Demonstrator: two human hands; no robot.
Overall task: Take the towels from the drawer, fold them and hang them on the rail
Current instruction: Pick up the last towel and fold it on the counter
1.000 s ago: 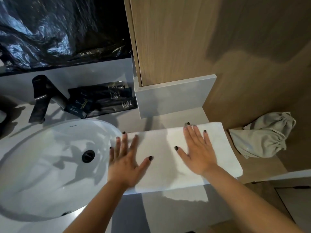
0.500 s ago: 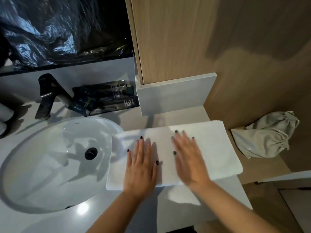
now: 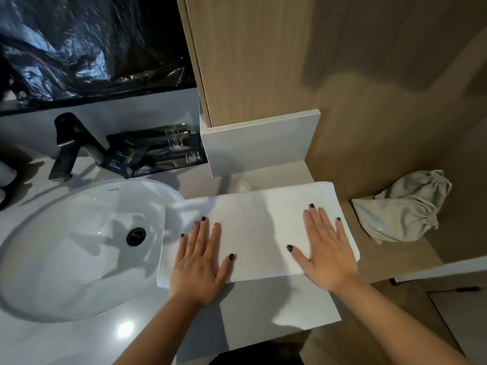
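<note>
On the pale grey vanity surface [image 3: 263, 320], just right of the white oval sink basin [image 3: 79, 248], the white folded terry towel [image 3: 258, 227] is lying flat with its long axis running left to right, its left end overhanging the basin rim. Both hands are pressing down on it, fingers straight and spread, gripping nothing: left hand [image 3: 199, 262] is sitting on the towel's left part near the basin, right hand [image 3: 325, 251] on the right part close to the right edge. Each hand is covering its own end, so neither is clearly nearer; the middle strip between them is lying bare. My read: this is smoothing ahead of another fold, and the next fold probably goes across the long axis, one end carried over to the other, so the right hand taking the right end looks the natural pick. Risk: the left end slipping into the basin. Basin is holding nothing but its black round drain plug [image 3: 135, 236]. Behind it are a black tap [image 3: 66, 146] and black sachets [image 3: 155, 154]. A beige drawstring cloth bag [image 3: 405, 209] is lying on the wooden ledge [image 3: 395, 254] right of the towel, contents not visible. No drawer or rail in view.
</note>
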